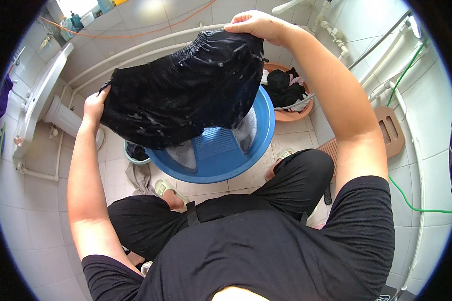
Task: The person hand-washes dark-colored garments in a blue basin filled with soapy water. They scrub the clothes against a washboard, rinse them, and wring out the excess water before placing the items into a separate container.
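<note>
A wet black garment [181, 90] with a gathered elastic edge hangs spread between my two hands, with pale suds on it. Whether it is shorts or a skirt, I cannot tell. My left hand [94, 109] is closed on its left corner, thumb on top. Higher up on the right, my right hand [258, 26] pinches the gathered edge. Below the cloth stands a large blue basin [206, 175] with a ribbed washboard [215, 145] built into it. Foamy water [183, 156] shows on both sides of the ribs. The garment hides the basin's far part.
An orange basin [290, 116] of clothes stands beyond the blue one at right. A small pale basin [137, 161] and a grey cloth [139, 176] lie left of it. A brown washboard [389, 131] leans at the right wall; a sink [40, 100] is at left.
</note>
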{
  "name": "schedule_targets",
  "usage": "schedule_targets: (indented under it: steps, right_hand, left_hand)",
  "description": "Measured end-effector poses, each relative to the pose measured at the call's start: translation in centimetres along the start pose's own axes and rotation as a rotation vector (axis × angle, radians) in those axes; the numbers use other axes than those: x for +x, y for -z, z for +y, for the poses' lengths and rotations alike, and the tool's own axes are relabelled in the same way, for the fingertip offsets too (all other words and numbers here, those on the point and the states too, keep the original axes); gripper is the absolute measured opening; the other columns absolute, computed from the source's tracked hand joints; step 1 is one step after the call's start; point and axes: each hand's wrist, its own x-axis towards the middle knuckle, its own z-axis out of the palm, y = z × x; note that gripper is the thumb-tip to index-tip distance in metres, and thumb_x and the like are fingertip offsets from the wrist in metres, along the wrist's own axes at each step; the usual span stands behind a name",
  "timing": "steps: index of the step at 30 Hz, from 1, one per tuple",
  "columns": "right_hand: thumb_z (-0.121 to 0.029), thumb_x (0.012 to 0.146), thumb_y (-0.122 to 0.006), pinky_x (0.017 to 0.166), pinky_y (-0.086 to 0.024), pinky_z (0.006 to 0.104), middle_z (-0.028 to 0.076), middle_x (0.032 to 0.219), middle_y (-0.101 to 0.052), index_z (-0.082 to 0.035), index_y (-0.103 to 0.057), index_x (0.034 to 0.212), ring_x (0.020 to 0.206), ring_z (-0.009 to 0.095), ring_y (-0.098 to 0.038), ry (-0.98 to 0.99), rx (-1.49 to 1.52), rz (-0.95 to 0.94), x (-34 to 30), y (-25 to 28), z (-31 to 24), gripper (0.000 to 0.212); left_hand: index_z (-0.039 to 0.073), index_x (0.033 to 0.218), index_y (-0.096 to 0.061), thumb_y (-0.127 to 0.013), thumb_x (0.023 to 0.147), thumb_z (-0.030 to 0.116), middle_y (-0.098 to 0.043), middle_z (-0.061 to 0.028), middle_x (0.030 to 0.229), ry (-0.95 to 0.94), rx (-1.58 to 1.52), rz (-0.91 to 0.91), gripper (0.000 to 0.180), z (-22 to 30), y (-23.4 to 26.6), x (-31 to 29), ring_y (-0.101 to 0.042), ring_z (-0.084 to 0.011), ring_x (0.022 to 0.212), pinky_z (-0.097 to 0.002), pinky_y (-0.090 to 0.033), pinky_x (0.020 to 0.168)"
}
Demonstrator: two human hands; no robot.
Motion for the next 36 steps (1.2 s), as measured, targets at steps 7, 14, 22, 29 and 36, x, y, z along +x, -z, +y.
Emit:
schedule_targets:
  steps: [7, 14, 22, 29, 36]
  right_hand:
    - [-0.035, 0.080, -0.065, 0.072, -0.040, 0.0220, -0.001, 0.078, -0.058, -0.009, -0.063, 0.089, 0.075, 0.008, -0.052, -0.011, 0.100, -0.067, -0.8, -1.2, 0.3, 0.027]
    - [-0.010, 0.079, -0.061, 0.067, -0.039, 0.0172, -0.005, 0.076, -0.051, -0.006, -0.056, 0.087, 0.072, 0.004, -0.047, 0.027, 0.034, -0.148, -2.9, -1.8, 6.2, 0.011]
    - [-0.006, 0.068, -0.067, 0.074, -0.045, 0.0305, 0.008, 0.081, -0.058, -0.004, -0.062, 0.080, 0.079, 0.020, -0.057, -0.064, -0.333, -0.260, -10.5, -8.7, 16.5, 0.013]
    - [-0.024, 0.066, -0.070, 0.083, -0.047, 0.0363, 0.007, 0.097, -0.061, -0.012, -0.069, 0.086, 0.095, 0.025, -0.056, -0.048, -0.859, -0.469, -12.9, -13.0, 14.1, 0.023]
    - [-0.020, 0.073, -0.064, 0.090, -0.044, 0.0370, 0.012, 0.115, -0.057, -0.006, -0.059, 0.108, 0.108, 0.027, -0.053, 0.405, -0.552, -0.147, -11.9, -20.9, 12.6, 0.038]
  left_hand:
    - [0.004, 0.089, -0.062, -0.068, 0.079, 0.020, -0.065, -0.0038, 0.083, 0.189, -0.540, -0.317, 0.021, 2.3, -2.9, -2.6, -0.061, -0.0144, 0.075, -0.0263, -0.049, 0.072]
    - [0.007, 0.097, -0.059, -0.062, 0.084, 0.015, -0.063, -0.0013, 0.090, -0.055, -0.583, -0.265, 0.016, -2.5, -3.3, -4.2, -0.058, -0.0113, 0.082, -0.0253, -0.045, 0.077]
    - [-0.001, 0.079, -0.061, -0.069, 0.068, 0.009, -0.056, -0.0020, 0.074, -0.056, 0.364, -0.712, 0.017, -8.1, -5.6, -11.5, -0.052, -0.0127, 0.071, -0.0261, -0.042, 0.072]
    - [0.003, 0.095, -0.063, -0.075, 0.062, 0.022, -0.060, -0.0127, 0.096, -0.234, 0.972, -0.634, 0.039, -4.2, -10.0, -15.2, -0.057, -0.0290, 0.092, -0.0356, -0.047, 0.080]
    - [0.005, 0.108, -0.058, -0.067, 0.073, 0.015, -0.057, -0.0117, 0.109, -0.754, 0.551, -0.496, 0.037, -6.1, -19.0, -18.2, -0.054, -0.0300, 0.103, -0.0365, -0.043, 0.089]
